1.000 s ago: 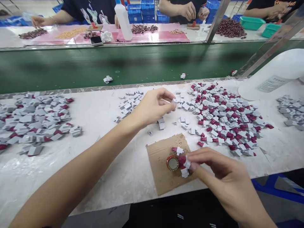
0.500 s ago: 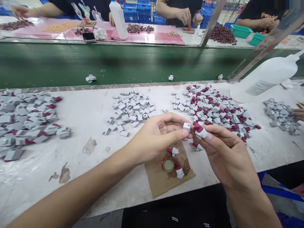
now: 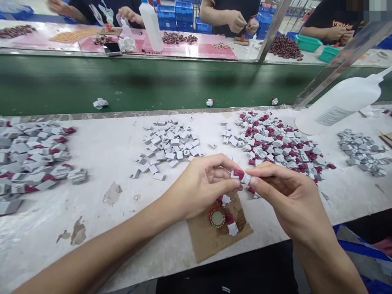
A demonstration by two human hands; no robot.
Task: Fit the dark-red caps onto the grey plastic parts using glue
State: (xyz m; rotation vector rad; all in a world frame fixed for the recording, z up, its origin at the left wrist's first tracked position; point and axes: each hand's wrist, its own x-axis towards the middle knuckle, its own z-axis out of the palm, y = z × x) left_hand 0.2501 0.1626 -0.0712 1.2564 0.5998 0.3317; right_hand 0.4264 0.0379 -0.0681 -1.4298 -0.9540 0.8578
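My left hand (image 3: 203,183) pinches a small grey block (image 3: 235,174) between thumb and fingers. My right hand (image 3: 283,190) is closed on a grey and dark-red piece (image 3: 245,178), whose red part touches the block. Both hands meet above a brown board (image 3: 202,239). On that board lie a red-rimmed bottle cap (image 3: 217,217) and two more grey and red pieces, one (image 3: 232,228) beside the cap and one (image 3: 226,199) partly under my left hand. Loose grey blocks (image 3: 174,142) are heaped behind my left hand, and a pile of grey and red pieces (image 3: 278,143) behind my right.
A large pile of grey and red parts (image 3: 33,159) is at the left. On the right stand a tilted white bottle (image 3: 343,102) and more grey parts (image 3: 361,149). A green belt (image 3: 153,83) carries a few pieces; people work beyond it.
The block and the red part have come together between my hands, where there was a gap before. The pieces on the green belt have shifted left in view.
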